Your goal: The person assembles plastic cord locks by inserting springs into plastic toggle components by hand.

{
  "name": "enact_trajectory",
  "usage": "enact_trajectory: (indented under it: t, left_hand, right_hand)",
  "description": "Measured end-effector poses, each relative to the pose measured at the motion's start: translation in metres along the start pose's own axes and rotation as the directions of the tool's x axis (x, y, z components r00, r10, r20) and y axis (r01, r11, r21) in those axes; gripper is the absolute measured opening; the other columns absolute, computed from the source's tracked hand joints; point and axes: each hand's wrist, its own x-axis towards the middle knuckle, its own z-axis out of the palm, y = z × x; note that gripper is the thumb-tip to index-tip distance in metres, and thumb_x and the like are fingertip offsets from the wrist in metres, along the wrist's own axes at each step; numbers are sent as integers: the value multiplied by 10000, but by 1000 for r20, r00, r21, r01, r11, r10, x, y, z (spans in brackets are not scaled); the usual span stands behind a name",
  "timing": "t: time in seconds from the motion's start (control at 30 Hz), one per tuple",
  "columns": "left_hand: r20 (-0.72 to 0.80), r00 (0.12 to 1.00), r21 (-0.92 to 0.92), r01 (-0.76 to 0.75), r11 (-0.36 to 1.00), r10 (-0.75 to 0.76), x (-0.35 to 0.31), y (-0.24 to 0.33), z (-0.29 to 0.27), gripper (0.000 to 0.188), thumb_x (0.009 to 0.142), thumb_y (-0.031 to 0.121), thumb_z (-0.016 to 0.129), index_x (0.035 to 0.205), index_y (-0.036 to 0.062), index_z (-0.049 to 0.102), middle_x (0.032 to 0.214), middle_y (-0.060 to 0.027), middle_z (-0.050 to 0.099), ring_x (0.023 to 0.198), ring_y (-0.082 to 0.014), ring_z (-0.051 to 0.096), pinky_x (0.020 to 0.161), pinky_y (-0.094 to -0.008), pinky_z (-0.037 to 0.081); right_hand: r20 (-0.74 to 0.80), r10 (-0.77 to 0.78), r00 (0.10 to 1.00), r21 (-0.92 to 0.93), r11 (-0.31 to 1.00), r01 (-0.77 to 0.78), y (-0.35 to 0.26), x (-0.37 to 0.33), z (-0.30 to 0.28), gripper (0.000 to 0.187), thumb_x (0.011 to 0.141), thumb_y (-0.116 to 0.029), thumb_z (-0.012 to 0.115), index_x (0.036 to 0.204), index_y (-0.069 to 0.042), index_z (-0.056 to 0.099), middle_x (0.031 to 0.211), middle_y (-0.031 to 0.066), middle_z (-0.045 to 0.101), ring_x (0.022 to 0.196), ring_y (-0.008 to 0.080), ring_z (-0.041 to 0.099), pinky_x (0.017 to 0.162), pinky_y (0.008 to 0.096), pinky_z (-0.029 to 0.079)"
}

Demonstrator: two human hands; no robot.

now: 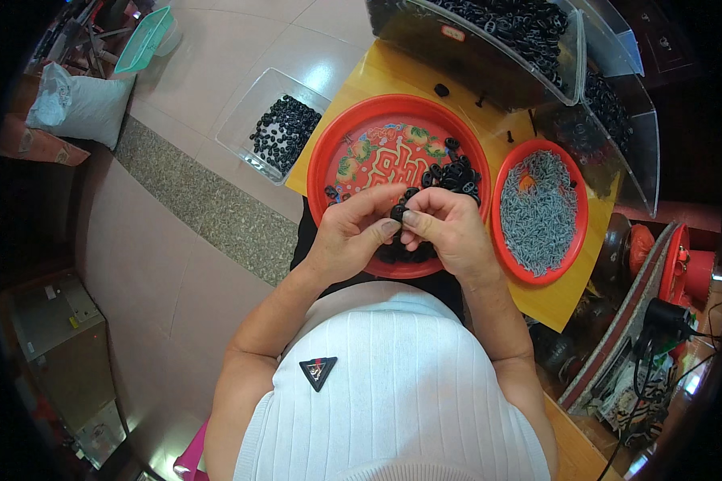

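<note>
Above the near part of a round red tray (318, 152), my two hands meet at one small black rounded part (397, 212). My left hand (349, 234) pinches it between thumb and finger. From the other side my right hand (451, 228) is closed on it, thumb and fingertips together; whether a second tiny piece sits in those fingers is hidden. Loose black oval parts (457, 174) are heaped along the tray's right side, with more under my hands. Flowers and large figures decorate the tray's bottom.
To the right, a smaller red tray (501, 172) holds many grey screws (537, 212). Clear boxes (489, 60) of black parts stand at the back of the yellow board (393, 68). A clear bin (241, 108) with black pieces is at the left. Cables (642, 385) hang at the right.
</note>
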Motion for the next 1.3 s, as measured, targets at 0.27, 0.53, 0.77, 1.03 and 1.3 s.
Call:
enact_trajectory:
  t: [0.27, 0.53, 0.77, 1.03, 1.3]
  left_hand:
    - [-64, 922, 662, -247, 708, 382, -5, 21, -47, 327, 725, -53, 604, 1043, -19, 540, 826, -72, 544, 674, -108, 523, 601, -213, 434]
    - [8, 949, 843, -177, 508, 317, -18, 16, -48, 253, 587, -35, 650, 829, -31, 576, 835, -134, 501, 766, -280, 505, 657, -345, 423]
    - [98, 953, 951, -174, 256, 286, -5, 21, -41, 178, 561, 43, 676, 720, 19, 599, 839, -91, 507, 802, -257, 462, 702, -371, 355]
    - [83, 948, 950, -168, 262, 309, -3, 13, -47, 223, 563, 33, 685, 771, 26, 606, 832, -87, 530, 779, -252, 482, 694, -358, 372]
    - [118, 927, 903, -249, 351, 355, -4, 24, -56, 183, 595, -12, 632, 768, 35, 597, 816, -78, 531, 777, -250, 488, 706, -362, 361]
  right_hand:
    - [-430, -433, 792, 168, 824, 541, -109, -27, -137, 91, 816, -50, 520, 875, 16, 541, 759, 106, 573, 701, 164, 554, 606, 248, 474]
    - [-394, -408, 823, -270, 908, 321, -77, -3, -92, 138, 812, -120, 577, 881, -1, 579, 752, 68, 590, 642, 146, 573, 566, 248, 472]
    - [210, -507, 836, -877, 280, 391, 1, 38, 15, 87, 708, -49, 577, 784, -7, 580, 766, 151, 558, 751, 295, 555, 674, 360, 448]
    - [310, -393, 866, -926, 83, 369, 14, 46, 34, 138, 664, -7, 546, 801, -12, 540, 785, 178, 518, 774, 329, 527, 673, 393, 454]
    - [204, -491, 847, -877, 292, 381, -8, 36, 16, 73, 712, 19, 551, 759, 11, 497, 725, 135, 517, 700, 268, 538, 639, 337, 434]
